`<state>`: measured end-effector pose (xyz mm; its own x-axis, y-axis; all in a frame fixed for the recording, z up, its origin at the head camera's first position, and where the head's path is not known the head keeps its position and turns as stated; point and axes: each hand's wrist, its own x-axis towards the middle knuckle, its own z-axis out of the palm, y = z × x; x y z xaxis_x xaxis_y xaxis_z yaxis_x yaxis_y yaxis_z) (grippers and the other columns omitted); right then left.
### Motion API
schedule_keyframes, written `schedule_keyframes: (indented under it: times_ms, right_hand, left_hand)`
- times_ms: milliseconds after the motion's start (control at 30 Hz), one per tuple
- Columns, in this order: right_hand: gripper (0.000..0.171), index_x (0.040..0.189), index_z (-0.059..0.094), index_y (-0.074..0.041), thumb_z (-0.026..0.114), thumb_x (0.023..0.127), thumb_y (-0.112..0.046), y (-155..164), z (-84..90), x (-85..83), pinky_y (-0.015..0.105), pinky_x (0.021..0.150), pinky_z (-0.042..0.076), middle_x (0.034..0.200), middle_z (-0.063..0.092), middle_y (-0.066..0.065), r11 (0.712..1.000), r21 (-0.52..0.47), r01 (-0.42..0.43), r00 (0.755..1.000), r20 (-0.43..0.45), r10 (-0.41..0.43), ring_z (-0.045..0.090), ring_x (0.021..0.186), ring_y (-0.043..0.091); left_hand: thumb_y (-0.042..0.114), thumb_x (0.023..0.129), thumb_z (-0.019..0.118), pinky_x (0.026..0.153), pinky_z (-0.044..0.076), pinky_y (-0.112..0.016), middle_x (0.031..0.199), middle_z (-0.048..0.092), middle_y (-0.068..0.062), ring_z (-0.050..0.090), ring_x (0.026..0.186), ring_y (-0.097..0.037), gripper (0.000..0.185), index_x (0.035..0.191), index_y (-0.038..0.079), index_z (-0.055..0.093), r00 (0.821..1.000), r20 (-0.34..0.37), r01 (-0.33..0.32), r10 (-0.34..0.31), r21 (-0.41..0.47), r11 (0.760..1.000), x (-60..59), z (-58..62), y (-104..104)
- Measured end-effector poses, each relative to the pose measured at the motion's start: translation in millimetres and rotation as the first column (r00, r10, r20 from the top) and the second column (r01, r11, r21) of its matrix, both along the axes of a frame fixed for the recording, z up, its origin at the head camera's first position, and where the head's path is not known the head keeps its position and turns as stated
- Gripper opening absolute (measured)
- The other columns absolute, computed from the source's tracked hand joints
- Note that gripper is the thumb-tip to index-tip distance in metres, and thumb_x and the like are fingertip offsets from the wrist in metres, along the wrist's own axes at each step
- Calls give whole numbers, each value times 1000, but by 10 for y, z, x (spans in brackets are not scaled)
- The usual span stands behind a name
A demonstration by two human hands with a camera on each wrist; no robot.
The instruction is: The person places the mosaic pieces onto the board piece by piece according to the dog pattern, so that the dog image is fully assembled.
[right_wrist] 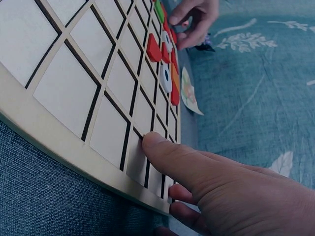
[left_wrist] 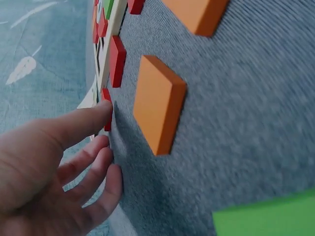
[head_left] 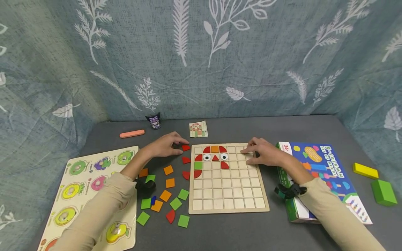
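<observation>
Board (head_left: 228, 192) flat on dark grey worktop (head_left: 226, 232), ruled into square cells, with tiles in the upper left part only: orange tile (head_left: 215, 149) in the top row, eye tiles (head_left: 206, 157) below, green tile (head_left: 198, 165) at left, curved red pieces round about. Picture card (head_left: 198, 129) behind the board, just apart from it; in all likelihood the pattern for the layout.

Left hand (head_left: 164, 144) at a loose red tile (head_left: 186, 147), on the worktop just outside the board's upper left corner. Grip apart, index finger towards the far edge, thumb towards the near edge, red tile at the fingertips. Firm pinch or mere touch: cannot tell.

Right hand (head_left: 265, 151) at the board's upper right. Thumb and index finger apart over the cells, no tile between; probable purpose, steadying.

Step in hand, as judged: pick-up of a further red tile, with the layout only partly done. Spare red pieces (head_left: 186, 160) in a line beside the board's left edge.

Next move, as judged: sure pinch on the red tile's edges, lift over the rim, check of cell and turn against the picture card, then level seating without disturbing neighbouring tiles.
</observation>
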<state>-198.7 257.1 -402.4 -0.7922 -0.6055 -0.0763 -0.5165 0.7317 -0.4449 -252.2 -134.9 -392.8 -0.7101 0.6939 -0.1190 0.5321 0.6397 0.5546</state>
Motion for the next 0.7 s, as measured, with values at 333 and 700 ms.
schedule_keyframes:
  times_ms: [333, 700]
  right_hand:
    - [43, 126, 65, -9, 72, 87, -25, -1, 2, 7, 37, 77, 38, 118, 54, 17, 1000, 1, 6, 1000, 4, -6, 47, 99, 27]
    - [43, 126, 66, -8, 72, 87, -25, -5, -7, 12, 37, 77, 38, 118, 54, 17, 1000, -2, 0, 1000, 7, 0, 47, 98, 26]
  left_hand:
    - [20, 90, 69, 76, 46, -36, 109, 58, -13, 55, 89, -24, 32, 120, 10, 70, 987, -153, -69, 53, -104, 992, 55, -14, 124]
    - [18, 89, 70, 75, 48, -36, 106, 62, -10, 58, 87, -22, 29, 117, 9, 71, 975, -202, -120, 90, -144, 982, 135, 9, 205]
